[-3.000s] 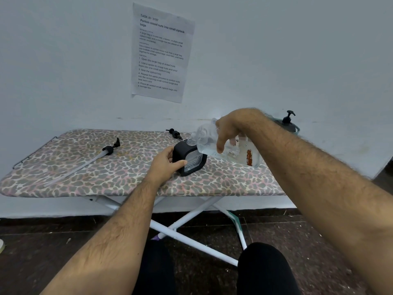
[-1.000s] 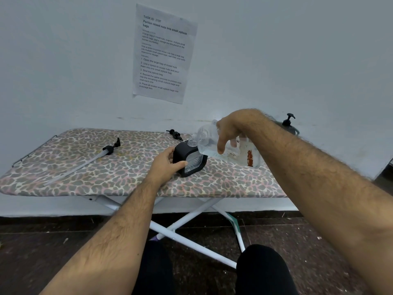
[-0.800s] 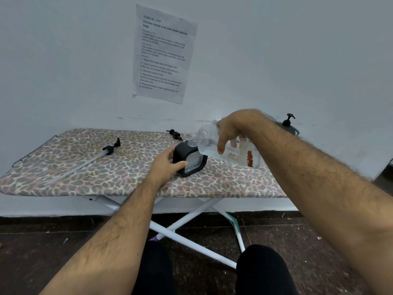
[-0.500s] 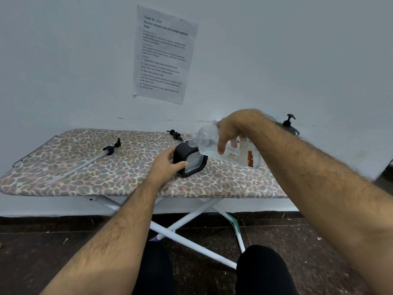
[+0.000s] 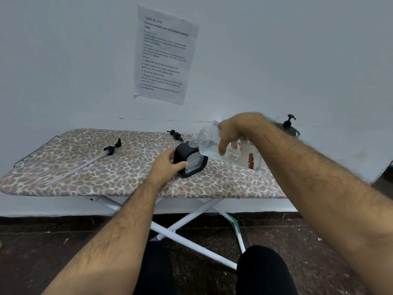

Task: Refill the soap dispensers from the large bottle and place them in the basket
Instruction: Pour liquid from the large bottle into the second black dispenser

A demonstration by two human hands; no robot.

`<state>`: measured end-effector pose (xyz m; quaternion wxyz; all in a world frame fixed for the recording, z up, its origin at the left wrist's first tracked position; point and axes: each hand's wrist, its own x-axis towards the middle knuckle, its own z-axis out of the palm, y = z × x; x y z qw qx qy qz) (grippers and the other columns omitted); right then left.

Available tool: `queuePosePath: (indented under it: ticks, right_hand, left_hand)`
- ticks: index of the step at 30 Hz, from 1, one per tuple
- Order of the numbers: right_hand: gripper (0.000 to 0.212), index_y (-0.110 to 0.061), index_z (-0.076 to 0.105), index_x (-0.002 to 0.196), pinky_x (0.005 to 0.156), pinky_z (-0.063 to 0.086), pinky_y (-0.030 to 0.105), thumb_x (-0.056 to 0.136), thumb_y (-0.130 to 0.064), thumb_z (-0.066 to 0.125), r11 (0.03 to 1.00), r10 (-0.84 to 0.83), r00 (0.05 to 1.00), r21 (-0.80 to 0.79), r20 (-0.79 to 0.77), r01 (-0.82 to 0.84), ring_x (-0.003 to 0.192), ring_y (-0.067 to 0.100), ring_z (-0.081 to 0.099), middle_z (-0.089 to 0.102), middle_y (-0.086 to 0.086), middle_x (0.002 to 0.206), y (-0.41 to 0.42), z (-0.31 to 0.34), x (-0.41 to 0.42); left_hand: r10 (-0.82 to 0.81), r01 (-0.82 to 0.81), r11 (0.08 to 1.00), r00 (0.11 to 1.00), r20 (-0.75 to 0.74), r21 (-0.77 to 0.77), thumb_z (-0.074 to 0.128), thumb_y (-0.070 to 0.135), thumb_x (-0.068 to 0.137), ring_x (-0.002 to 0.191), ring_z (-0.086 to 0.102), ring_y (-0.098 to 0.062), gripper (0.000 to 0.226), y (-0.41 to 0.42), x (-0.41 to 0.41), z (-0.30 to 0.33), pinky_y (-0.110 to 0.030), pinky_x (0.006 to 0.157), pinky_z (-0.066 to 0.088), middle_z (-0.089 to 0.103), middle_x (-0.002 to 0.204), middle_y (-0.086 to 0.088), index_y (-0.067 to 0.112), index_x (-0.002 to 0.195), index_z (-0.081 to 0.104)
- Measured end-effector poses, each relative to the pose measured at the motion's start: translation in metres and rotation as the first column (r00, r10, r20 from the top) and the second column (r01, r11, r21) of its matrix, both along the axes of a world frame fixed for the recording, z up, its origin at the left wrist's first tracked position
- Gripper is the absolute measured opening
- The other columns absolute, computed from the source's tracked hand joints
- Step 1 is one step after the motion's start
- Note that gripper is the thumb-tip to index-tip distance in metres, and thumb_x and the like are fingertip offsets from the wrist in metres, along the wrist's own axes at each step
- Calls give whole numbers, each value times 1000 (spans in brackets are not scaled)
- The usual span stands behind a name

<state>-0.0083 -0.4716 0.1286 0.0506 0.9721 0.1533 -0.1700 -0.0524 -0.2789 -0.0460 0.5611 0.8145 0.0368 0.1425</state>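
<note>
Ideally the right hand (image 5: 230,133) gripping the large clear bottle (image 5: 229,151) keeps its mouth over the black dispenser's (image 5: 190,159) neck while the left hand (image 5: 168,165) clasps that dispenser steady near the ironing board's (image 5: 106,177) front edge

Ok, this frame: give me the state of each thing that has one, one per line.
Large bottle: tipped, mouth at the dispenser's opening, gripped by right hand.
Black dispenser: upright on the board, pump off, steadied by left hand.
Long-tube pump: lying loose on the board.
Small pump: lying loose near the wall.
Far dispenser: pump fitted.
</note>
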Motion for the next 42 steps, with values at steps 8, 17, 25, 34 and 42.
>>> queuePosePath:
  ticks: [8,17,25,34,42]
  right_hand:
    - [73,-21,40,137,62,50,32,77,-33,82,979,-6,1000,203,5,5,76,19,64,60,1,90,-20,-19,-2]
    - [74,-25,40,132,56,51,31,72,-38,82,911,15,996,410,83,-48,74,16,58,51,-6,87,-39,-61,10]
    - [67,-25,43,123,65,54,32,71,-41,81,758,-64,979,648,194,-79,78,15,65,67,1,90,-57,-87,17]
    - [77,-21,38,136,77,55,40,75,-47,78,393,-420,874,917,244,-67,91,15,59,60,-2,108,-71,-123,24]
    - [77,-15,38,132,83,47,32,74,-39,83,226,-603,780,974,168,-36,102,21,60,60,4,119,-77,-149,34]
  left_hand:
    - [13,-13,1000,1000,0,3,74,12,84,104,57,-9,60,-1,1,-1,-6,67,47,60,121,1,10,138,48]
    - [3,-3,1000,1000,8,-1,76,13,83,112,60,-14,61,1,1,-3,-21,90,49,62,127,-3,12,137,50]
    - [13,-13,1000,1000,8,19,75,14,83,111,58,-12,61,1,2,-4,-16,86,45,61,126,0,12,138,49]
    - [42,-43,998,999,33,39,75,15,83,108,60,-11,59,-3,2,-6,-13,82,47,61,122,2,15,136,50]
    - [71,-73,996,997,28,53,76,18,81,113,61,-16,60,-2,5,-9,-33,97,51,62,125,0,18,135,51]
